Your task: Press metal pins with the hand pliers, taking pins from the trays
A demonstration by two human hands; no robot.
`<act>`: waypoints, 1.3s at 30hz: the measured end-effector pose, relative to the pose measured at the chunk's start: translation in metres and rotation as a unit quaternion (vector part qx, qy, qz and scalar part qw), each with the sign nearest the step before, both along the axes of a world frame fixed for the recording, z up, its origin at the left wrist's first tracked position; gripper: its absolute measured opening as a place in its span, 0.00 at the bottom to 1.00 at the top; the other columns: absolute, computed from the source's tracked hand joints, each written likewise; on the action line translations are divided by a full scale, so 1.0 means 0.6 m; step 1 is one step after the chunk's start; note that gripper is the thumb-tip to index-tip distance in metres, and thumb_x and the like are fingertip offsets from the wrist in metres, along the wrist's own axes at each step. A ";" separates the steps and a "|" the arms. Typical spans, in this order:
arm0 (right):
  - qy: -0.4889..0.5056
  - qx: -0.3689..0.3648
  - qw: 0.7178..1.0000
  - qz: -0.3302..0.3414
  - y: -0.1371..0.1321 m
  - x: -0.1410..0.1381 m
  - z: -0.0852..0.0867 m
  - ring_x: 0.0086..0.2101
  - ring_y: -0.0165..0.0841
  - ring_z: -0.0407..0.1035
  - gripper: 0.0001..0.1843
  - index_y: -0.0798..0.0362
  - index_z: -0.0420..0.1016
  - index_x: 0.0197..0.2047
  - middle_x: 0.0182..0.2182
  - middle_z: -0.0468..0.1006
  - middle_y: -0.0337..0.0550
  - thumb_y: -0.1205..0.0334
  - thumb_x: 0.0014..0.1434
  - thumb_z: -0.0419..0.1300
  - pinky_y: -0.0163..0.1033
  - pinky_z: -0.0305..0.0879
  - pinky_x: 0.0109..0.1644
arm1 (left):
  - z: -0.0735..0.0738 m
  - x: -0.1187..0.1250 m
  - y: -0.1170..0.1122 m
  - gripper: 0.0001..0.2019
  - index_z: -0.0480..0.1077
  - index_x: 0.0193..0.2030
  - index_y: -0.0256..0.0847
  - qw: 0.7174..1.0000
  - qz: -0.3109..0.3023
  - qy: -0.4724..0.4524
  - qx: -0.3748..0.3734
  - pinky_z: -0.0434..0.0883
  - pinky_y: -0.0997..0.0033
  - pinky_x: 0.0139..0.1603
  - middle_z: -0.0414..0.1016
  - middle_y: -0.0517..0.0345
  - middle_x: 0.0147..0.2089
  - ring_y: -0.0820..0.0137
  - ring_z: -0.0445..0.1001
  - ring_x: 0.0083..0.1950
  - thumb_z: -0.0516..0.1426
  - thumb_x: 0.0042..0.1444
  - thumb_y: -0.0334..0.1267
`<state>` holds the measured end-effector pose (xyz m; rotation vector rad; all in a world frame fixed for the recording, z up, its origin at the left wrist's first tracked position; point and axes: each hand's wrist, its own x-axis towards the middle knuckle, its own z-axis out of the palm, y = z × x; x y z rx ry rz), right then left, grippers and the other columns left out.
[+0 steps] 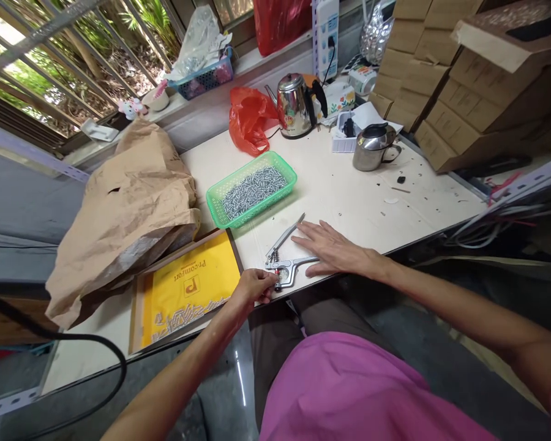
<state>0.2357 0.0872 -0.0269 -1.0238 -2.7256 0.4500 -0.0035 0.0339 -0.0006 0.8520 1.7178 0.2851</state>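
A silver hand plier with two long handles and a spring lies on the table near its front edge, its handles spread apart. My left hand is at the plier's jaw end, thumb and fingertips pinched together beside a small red part; what they hold is too small to make out. My right hand reaches over the handles with fingers stretched out and palm down. A green plastic basket full of small metal pieces stands beyond the plier. Left of it, a shallow tray with a yellow lining holds small slim pieces along its near side.
Crumpled brown paper covers the left side. A red plastic bag, an electric kettle, a steel pot and a white box stand at the back. Cardboard boxes are stacked at right. Small scraps dot the table.
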 end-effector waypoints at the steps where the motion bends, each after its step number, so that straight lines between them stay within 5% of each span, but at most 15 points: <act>1: -0.013 -0.007 1.000 0.012 0.015 0.000 0.000 0.65 0.53 0.44 0.49 0.58 0.54 0.67 0.67 0.49 0.66 0.43 0.51 0.66 0.60 0.44 0.64 | -0.002 0.000 -0.001 0.16 0.71 0.27 0.34 1.000 0.000 -0.001 0.002 0.59 0.78 0.17 0.63 0.67 0.13 0.79 0.59 0.15 0.66 0.43 0.46; 4: -0.046 -0.028 0.997 0.058 0.059 -0.006 -0.002 0.66 0.58 0.37 0.59 0.60 0.49 0.69 0.67 0.46 0.69 0.37 0.45 0.67 0.66 0.39 0.64 | -0.005 0.000 -0.004 0.17 0.70 0.26 0.35 1.000 0.001 0.001 0.013 0.58 0.78 0.17 0.63 0.66 0.14 0.79 0.59 0.15 0.66 0.42 0.48; 8: -0.060 -0.031 0.994 0.083 0.090 -0.018 0.004 0.62 0.58 0.48 0.58 0.62 0.51 0.68 0.62 0.59 0.67 0.36 0.44 0.66 0.68 0.43 0.62 | -0.005 0.001 -0.007 0.19 0.68 0.23 0.35 1.000 0.004 0.005 0.015 0.59 0.79 0.17 0.63 0.65 0.14 0.80 0.59 0.15 0.66 0.42 0.49; 12: -0.086 -0.035 0.994 0.062 0.079 -0.025 0.025 0.53 0.53 0.60 0.48 0.63 0.61 0.61 0.54 0.67 0.63 0.38 0.46 0.66 0.64 0.52 0.58 | 0.000 0.005 -0.009 0.18 0.69 0.23 0.35 1.000 0.014 0.004 0.019 0.60 0.79 0.17 0.62 0.66 0.14 0.80 0.59 0.15 0.67 0.41 0.49; 18: -0.111 -0.016 0.993 0.028 0.050 -0.026 0.040 0.49 0.48 0.62 0.31 0.61 0.70 0.50 0.47 0.70 0.57 0.45 0.51 0.67 0.60 0.51 0.58 | 0.001 0.009 -0.016 0.20 0.68 0.22 0.36 0.999 0.026 0.015 0.018 0.61 0.78 0.18 0.63 0.65 0.15 0.79 0.60 0.16 0.67 0.40 0.51; 22: -0.103 -0.002 0.994 0.028 0.039 -0.023 0.036 0.48 0.46 0.64 0.25 0.59 0.71 0.47 0.46 0.72 0.54 0.49 0.53 0.67 0.57 0.50 0.58 | 0.002 0.003 -0.030 0.18 0.69 0.25 0.37 0.994 -0.007 0.084 0.070 0.65 0.74 0.20 0.64 0.62 0.18 0.75 0.63 0.19 0.60 0.50 0.52; 24: -0.099 0.009 0.995 0.034 0.034 -0.021 0.034 0.47 0.44 0.65 0.21 0.59 0.72 0.45 0.44 0.73 0.53 0.51 0.55 0.66 0.53 0.51 0.57 | 0.005 0.004 -0.034 0.14 0.72 0.31 0.37 0.965 -0.066 0.174 0.185 0.69 0.70 0.27 0.70 0.57 0.25 0.71 0.69 0.24 0.57 0.55 0.48; 27: -0.094 0.027 0.995 0.032 0.027 -0.021 0.032 0.46 0.42 0.66 0.18 0.59 0.72 0.44 0.42 0.73 0.52 0.54 0.57 0.65 0.49 0.52 0.56 | 0.005 0.019 -0.025 0.12 0.73 0.44 0.37 0.868 -0.205 0.267 0.365 0.72 0.62 0.46 0.74 0.48 0.44 0.63 0.74 0.43 0.55 0.58 0.41; 31: -0.092 0.026 0.995 0.025 0.021 -0.021 0.036 0.47 0.42 0.65 0.20 0.60 0.72 0.46 0.43 0.73 0.53 0.54 0.57 0.65 0.48 0.53 0.54 | -0.013 0.049 0.012 0.26 0.61 0.61 0.36 0.771 -0.372 0.277 0.435 0.64 0.52 0.61 0.64 0.41 0.62 0.54 0.62 0.63 0.58 0.57 0.39; 35: -0.085 -0.007 0.996 0.004 0.016 -0.011 0.041 0.47 0.44 0.65 0.29 0.61 0.69 0.50 0.45 0.72 0.55 0.50 0.52 0.68 0.48 0.56 0.53 | -0.029 0.058 0.044 0.33 0.51 0.67 0.37 0.743 -0.451 0.273 0.412 0.65 0.51 0.59 0.65 0.41 0.61 0.55 0.64 0.60 0.56 0.58 0.39; 39: -0.098 -0.034 0.994 -0.034 0.012 0.002 0.050 0.48 0.46 0.63 0.31 0.60 0.68 0.51 0.48 0.70 0.56 0.52 0.50 0.69 0.47 0.59 0.51 | -0.024 0.058 0.052 0.35 0.50 0.68 0.35 0.732 -0.467 0.314 0.384 0.66 0.53 0.56 0.68 0.40 0.57 0.54 0.65 0.56 0.57 0.57 0.44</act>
